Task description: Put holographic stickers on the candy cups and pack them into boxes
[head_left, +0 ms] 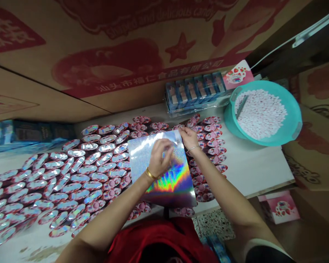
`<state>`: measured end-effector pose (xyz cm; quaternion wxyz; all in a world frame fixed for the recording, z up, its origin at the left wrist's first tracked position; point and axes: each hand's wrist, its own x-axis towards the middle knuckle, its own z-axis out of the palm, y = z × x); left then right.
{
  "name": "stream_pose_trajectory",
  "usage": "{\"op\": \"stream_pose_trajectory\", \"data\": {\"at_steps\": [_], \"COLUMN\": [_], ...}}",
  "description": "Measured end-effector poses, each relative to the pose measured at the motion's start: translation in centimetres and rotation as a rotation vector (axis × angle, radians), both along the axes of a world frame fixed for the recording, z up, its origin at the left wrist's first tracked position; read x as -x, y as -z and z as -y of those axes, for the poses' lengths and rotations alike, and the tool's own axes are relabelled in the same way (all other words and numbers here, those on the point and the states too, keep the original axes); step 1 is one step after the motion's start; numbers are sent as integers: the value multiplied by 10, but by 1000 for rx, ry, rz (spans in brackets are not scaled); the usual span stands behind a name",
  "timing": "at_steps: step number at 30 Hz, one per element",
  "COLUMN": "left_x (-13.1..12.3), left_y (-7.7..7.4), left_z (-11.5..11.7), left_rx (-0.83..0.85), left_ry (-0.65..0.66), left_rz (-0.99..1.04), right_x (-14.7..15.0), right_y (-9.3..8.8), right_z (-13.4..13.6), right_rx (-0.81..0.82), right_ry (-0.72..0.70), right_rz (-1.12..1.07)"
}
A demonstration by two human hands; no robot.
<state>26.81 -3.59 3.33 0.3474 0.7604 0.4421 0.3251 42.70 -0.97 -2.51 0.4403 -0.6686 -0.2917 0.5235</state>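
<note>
A shiny holographic sheet [161, 171] lies over rows of small boat-shaped pink packs on the table. My right hand [189, 138] pinches the sheet's pale strip at its upper right corner. Over the middle of the sheet is my left hand [161, 157], fingers curled together; whatever they may hold is too small to make out. Left of the sheet, many packs have silvery tops, like this pack [89, 147]. To the right, packs such as this one [215, 135] show a pink round centre. Some packs are hidden under the sheet and my arms.
A turquoise basin [297, 109] full of small white pieces, with a scoop [241, 106] in it, stands at the right. Blue boxed packs [195, 91] in clear wrap sit at the back. Large cartons [120, 73] wall the far side. A pink box [282, 208] is below right.
</note>
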Motion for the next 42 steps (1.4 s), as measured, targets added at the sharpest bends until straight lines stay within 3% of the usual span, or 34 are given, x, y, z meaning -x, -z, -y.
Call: {"op": "stream_pose_trajectory", "data": {"at_steps": [2,6,9,13,19,25,31,33,35,37,39,42], "left_x": [-2,-14,-21,-21,-12,-8,11,28,47,66,82,98], "left_y": [1,8,13,21,25,18,-11,-25,-38,-48,-54,-59], "left_z": [-21,-54,-55,-43,-27,-19,11,27,39,44,42,29], "left_rx": [-11,-77,-121,-176,-134,-84,-128,-70,18,130,232,305], "left_ry": [-82,9,34,48,43,7,72,-1,-154,-334,-498,-624], "left_rz": [-70,-351,-543,-623,-573,-355,-128,-22,76,170,272,418], "right_x": [2,5,6,8,9,10,1,-2,0,12,32,72], "right_y": [-4,-14,-19,-18,-10,-3,10,5,-8,-24,-39,-53], "right_z": [2,3,3,6,10,10,5,7,12,17,24,33], "right_rx": [-27,-51,-76,-99,-78,-105,-14,-18,-109,-241,-303,-191], "right_ry": [5,15,16,32,30,15,-32,-86,-121,-126,-132,-191], "right_rz": [23,47,42,52,52,118,236,429,667,765,614,167]}}
